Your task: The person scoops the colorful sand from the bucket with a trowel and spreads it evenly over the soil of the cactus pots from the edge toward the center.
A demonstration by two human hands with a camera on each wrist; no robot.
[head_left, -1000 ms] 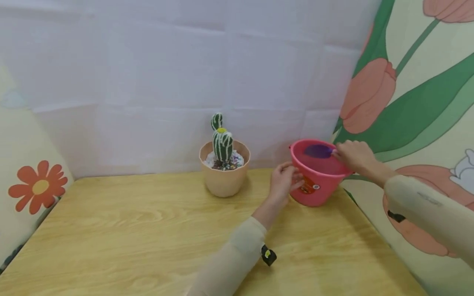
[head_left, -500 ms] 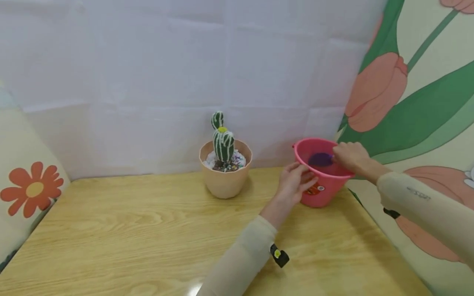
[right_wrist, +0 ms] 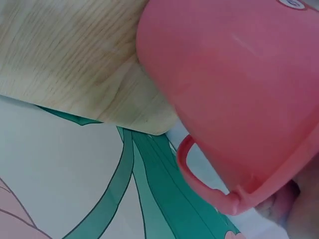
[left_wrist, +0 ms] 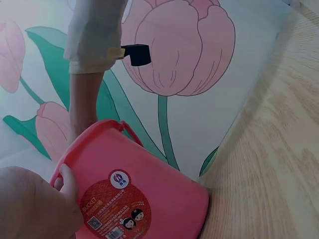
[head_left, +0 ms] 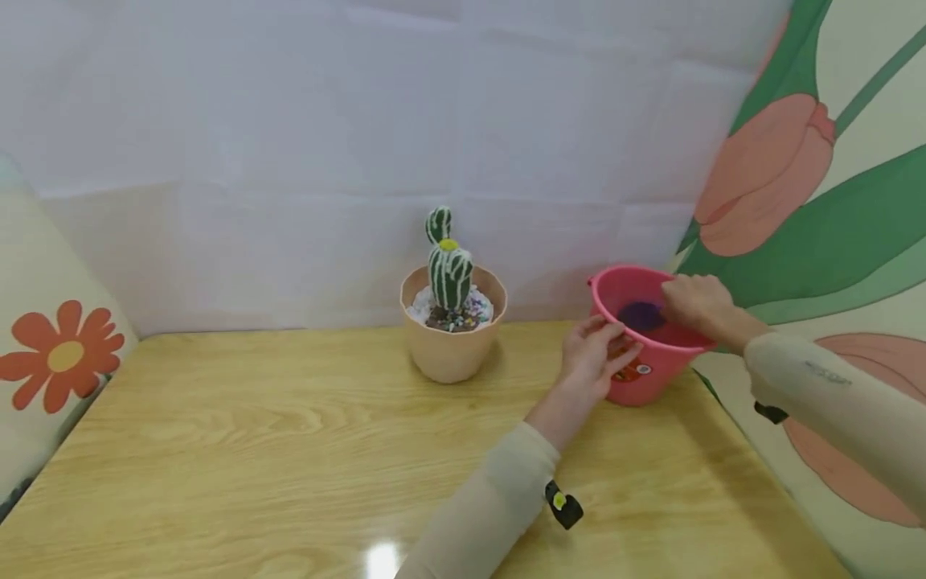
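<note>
A pink bucket (head_left: 654,386) stands at the right end of the wooden table. My left hand (head_left: 587,354) grips its near left rim, fingers against the outer wall by the red label (left_wrist: 115,206). My right hand (head_left: 694,301) reaches over the opposite rim and holds a purple scoop (head_left: 641,315) by its handle. The scoop's oval blade lies down inside the bucket; its handle is hidden by the hand. In the right wrist view the bucket's handle (right_wrist: 192,174) hangs outside the rim, close to my right hand (right_wrist: 304,201).
Left of the bucket, a tan pot (head_left: 450,354) holds a green cactus (head_left: 450,277) with white stripes. White sheeting (head_left: 289,161) hangs behind the table (head_left: 253,450). A wall with painted tulips (head_left: 767,177) stands close on the right.
The scoop has gone lower into the bucket, and my right hand has dropped with it below the rim line. My left hand has moved from beside the bucket onto its rim.
</note>
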